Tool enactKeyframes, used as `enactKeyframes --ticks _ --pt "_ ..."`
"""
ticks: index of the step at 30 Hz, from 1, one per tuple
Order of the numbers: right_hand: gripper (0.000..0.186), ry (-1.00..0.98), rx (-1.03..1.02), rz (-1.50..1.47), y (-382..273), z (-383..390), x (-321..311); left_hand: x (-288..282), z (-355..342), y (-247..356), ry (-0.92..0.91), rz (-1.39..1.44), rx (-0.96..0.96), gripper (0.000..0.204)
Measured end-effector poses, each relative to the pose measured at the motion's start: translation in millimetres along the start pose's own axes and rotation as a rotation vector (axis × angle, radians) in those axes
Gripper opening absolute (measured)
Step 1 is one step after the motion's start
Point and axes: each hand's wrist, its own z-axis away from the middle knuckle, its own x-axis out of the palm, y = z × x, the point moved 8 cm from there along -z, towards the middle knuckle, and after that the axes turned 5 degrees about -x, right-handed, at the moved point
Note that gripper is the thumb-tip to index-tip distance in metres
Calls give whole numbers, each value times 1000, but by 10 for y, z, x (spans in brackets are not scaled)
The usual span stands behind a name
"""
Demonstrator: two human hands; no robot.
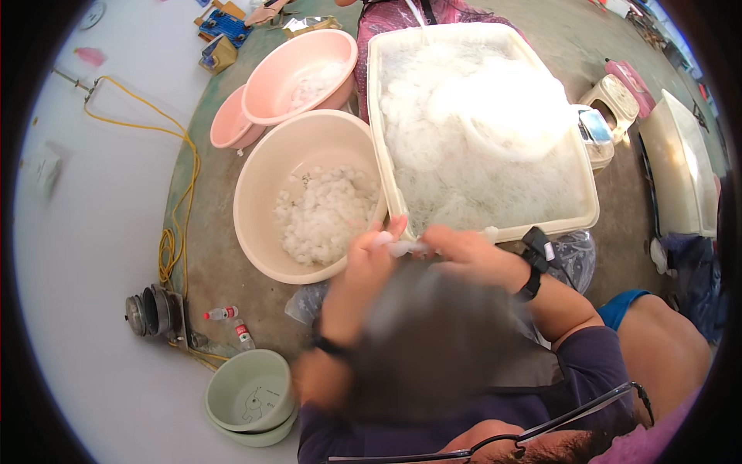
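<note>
My left hand (372, 257) and my right hand (462, 251) meet at the near left corner of a large cream tub (581, 214), both closed on a small, soft white piece of fibre (402, 247). The tub holds white fibrous material (429, 124), piled brightest at the back right, in what looks like water. Left of it stands a round cream basin (251, 170) with many small white clumps (313, 224) inside. A dark, blurred shape (421, 340) between my forearms is too unclear to name.
Two pink basins (267, 112) stand behind left. Cream containers (603, 100) and a long bin (680, 162) are at right. Pots (154, 309), bottles (222, 313), green basins (247, 387) and a yellow cord (189, 193) lie left. Another person's bare leg (665, 340) is at lower right.
</note>
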Motion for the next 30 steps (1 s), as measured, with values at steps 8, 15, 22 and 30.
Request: enactKeyframes --ticks 8,15,22,30 --pt "23 -128 -32 -16 246 -60 314 -117 114 -704 -253 682 -656 19" --pt "23 50 -203 133 123 -430 -139 -565 -15 -1114 93 -410 -176 33" --pt "24 -351 -62 -476 467 385 825 262 969 -1776 -365 813 -848 37" --pt "55 -166 21 -3 1535 509 975 134 746 -1964 -218 -355 -456 22"
